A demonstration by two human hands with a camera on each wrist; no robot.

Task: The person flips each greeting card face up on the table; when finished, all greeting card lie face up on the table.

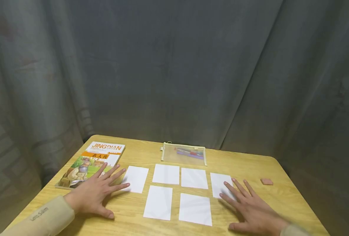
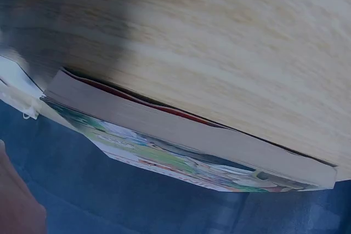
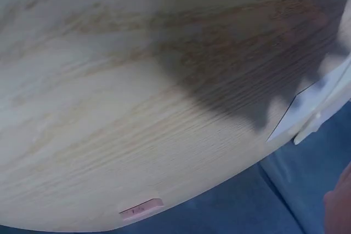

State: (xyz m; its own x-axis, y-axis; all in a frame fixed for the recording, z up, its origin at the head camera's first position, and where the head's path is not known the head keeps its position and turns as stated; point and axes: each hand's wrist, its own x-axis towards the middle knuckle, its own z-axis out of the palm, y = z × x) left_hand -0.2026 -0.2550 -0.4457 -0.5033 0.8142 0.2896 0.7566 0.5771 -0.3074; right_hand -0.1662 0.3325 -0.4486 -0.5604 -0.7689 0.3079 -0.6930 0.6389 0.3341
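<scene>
My left hand (image 1: 96,191) is spread with straight fingers, palm down, low over the left of the table. Its fingertips overlap the book (image 1: 103,157) and the leftmost white card (image 1: 136,179) in the head view. On the other side, my right hand (image 1: 249,208) is spread the same way, its fingertips over the rightmost white card (image 1: 220,183). Neither hand holds anything. Between them lie several more blank white cards (image 1: 165,174), in a back row and a front pair (image 1: 158,203). The left wrist view shows the book's page edge (image 2: 164,119).
Behind the cards lies a mesh zip pouch (image 1: 171,152) with pens inside. A small pink block (image 1: 266,181) sits at the right of the wooden table (image 1: 239,160). Grey curtains (image 1: 174,72) hang close around the table's back and sides.
</scene>
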